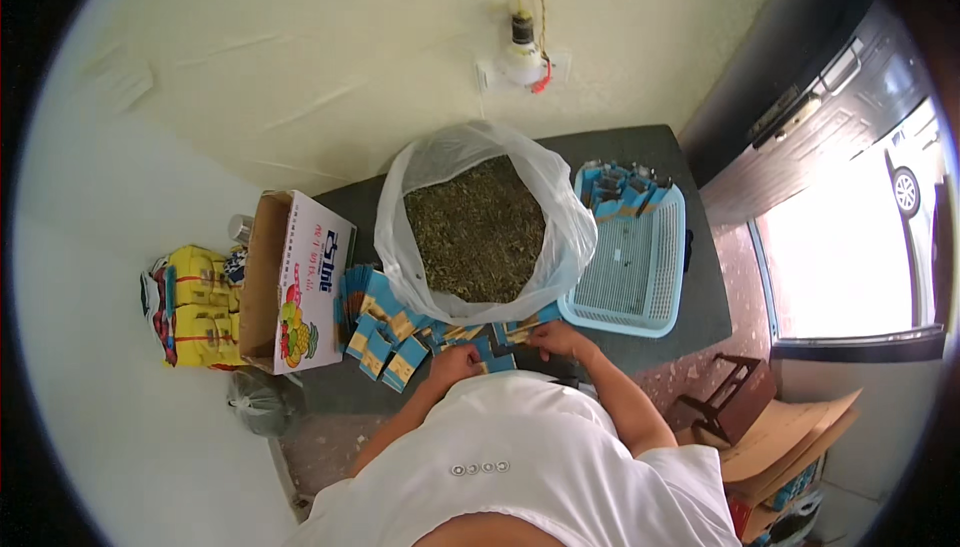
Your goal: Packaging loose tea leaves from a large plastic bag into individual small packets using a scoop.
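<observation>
Near the table's front edge, my left hand is at blue-and-tan paper packets, its fingertips against one of them. My right hand is beside more such packets, under the front rim of the bag; its fingers are bent, and whether they grip a packet is unclear. A pile of blue-and-tan packets spreads to the left of my left hand. Behind both hands stands an open clear plastic bag full of dried, crumbled plant material. On the right, a light blue plastic basket holds several upright packets at its far end.
An open cardboard box printed with fruit stands at the left of the dark table, with yellow packages beyond it. A tied plastic bag lies at the lower left. At the right are a brown wooden stool and cardboard sheets.
</observation>
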